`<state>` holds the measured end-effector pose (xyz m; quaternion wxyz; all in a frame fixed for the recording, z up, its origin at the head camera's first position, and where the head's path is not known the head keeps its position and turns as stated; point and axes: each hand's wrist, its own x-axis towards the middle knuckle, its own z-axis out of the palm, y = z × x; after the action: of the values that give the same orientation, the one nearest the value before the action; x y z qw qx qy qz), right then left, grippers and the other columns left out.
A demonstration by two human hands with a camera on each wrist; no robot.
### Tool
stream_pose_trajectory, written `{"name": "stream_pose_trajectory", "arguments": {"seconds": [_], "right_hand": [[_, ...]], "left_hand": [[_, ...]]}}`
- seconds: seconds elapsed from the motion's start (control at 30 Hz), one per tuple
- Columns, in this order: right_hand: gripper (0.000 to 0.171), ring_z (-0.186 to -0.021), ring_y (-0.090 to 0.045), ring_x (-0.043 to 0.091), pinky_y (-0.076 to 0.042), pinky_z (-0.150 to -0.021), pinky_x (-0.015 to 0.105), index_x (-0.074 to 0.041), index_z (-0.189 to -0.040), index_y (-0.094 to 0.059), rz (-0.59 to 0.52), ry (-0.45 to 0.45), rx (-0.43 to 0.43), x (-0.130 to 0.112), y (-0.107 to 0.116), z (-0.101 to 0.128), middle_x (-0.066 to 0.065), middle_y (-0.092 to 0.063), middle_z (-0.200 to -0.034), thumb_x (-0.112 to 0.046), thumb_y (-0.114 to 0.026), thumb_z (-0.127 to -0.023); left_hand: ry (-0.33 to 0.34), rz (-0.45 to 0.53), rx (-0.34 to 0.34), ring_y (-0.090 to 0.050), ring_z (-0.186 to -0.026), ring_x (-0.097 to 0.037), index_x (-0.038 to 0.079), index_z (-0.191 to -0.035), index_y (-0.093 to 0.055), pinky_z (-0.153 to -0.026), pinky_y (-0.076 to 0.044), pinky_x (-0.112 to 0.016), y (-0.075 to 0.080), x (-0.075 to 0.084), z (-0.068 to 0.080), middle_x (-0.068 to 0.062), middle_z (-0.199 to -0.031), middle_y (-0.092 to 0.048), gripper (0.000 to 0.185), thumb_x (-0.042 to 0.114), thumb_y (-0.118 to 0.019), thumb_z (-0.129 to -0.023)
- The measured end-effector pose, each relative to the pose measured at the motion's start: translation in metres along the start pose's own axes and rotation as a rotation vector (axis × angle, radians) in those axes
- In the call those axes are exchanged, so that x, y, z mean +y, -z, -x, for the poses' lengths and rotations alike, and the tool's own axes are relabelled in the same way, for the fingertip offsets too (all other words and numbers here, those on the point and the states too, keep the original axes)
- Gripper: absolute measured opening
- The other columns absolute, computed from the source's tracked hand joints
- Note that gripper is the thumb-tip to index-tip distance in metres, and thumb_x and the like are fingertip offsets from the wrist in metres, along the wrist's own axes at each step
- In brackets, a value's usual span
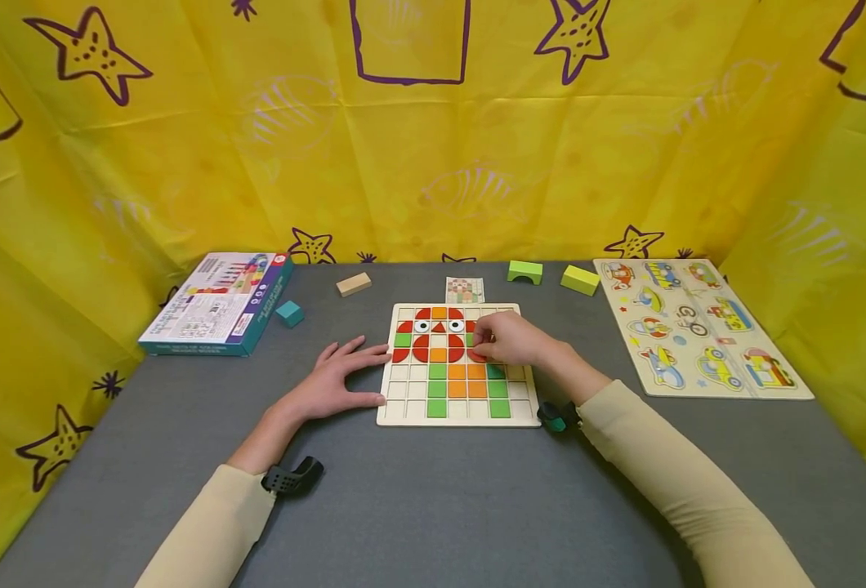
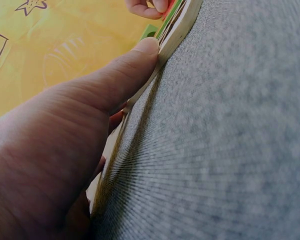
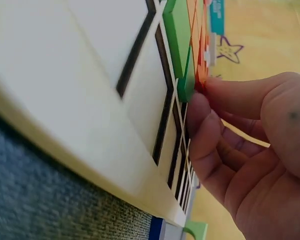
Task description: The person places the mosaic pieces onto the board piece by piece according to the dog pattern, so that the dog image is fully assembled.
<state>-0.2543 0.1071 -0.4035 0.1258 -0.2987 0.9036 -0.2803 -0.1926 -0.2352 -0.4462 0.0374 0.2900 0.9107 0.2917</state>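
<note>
A wooden grid board lies mid-table with red, orange and green tiles forming an owl-like figure. My left hand lies flat on the grey table, fingers straight and touching the board's left edge; in the left wrist view its thumb presses against the board's rim. My right hand hovers over the board's right half, fingers curled. Its fingertips pinch a red piece in the figure's middle row. In the right wrist view those fingers close on the reddish piece beside a green tile.
A toy box and a teal block sit at back left. Near the back edge are a tan block, a pattern card, a green arch block and a lime block. A vehicle peg puzzle lies on the right. Yellow cloth walls surround the table.
</note>
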Motion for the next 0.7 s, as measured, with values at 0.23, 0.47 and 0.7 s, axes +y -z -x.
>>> {"name": "stream_pose_trajectory", "arguments": {"seconds": [0.23,0.47,0.7], "right_hand": [[0.014,-0.07,-0.053,0.017,-0.044,-0.065,0.03,-0.009,-0.085,-0.067,0.073,0.032,-0.01,0.0,0.0,-0.001,0.0,-0.059,-0.074,-0.017,-0.077,-0.092],[0.016,-0.069,-0.052,0.016,-0.041,-0.063,0.029,-0.011,-0.083,-0.066,0.082,0.016,-0.025,0.0,0.001,0.001,0.0,-0.056,-0.072,-0.019,-0.076,-0.093],[0.013,-0.07,-0.053,0.017,-0.043,-0.064,0.031,-0.012,-0.085,-0.068,0.033,0.013,-0.011,0.007,0.009,0.009,-0.001,-0.058,-0.073,-0.018,-0.076,-0.092]], "left_hand": [[0.008,0.0,-0.007,-0.017,-0.15,-0.04,0.015,-0.148,-0.055,-0.114,0.0,-0.064,0.0,0.001,0.0,-0.002,-0.157,-0.043,0.072,0.044,-0.08,-0.086],[0.012,-0.003,-0.008,-0.017,-0.15,-0.04,0.016,-0.148,-0.055,-0.114,0.0,-0.064,0.0,0.001,0.0,-0.002,-0.157,-0.043,0.072,0.044,-0.08,-0.087],[0.011,-0.007,-0.007,-0.017,-0.15,-0.04,0.015,-0.148,-0.055,-0.114,0.0,-0.065,0.0,0.001,0.0,-0.002,-0.157,-0.043,0.073,0.044,-0.08,-0.086]]}}
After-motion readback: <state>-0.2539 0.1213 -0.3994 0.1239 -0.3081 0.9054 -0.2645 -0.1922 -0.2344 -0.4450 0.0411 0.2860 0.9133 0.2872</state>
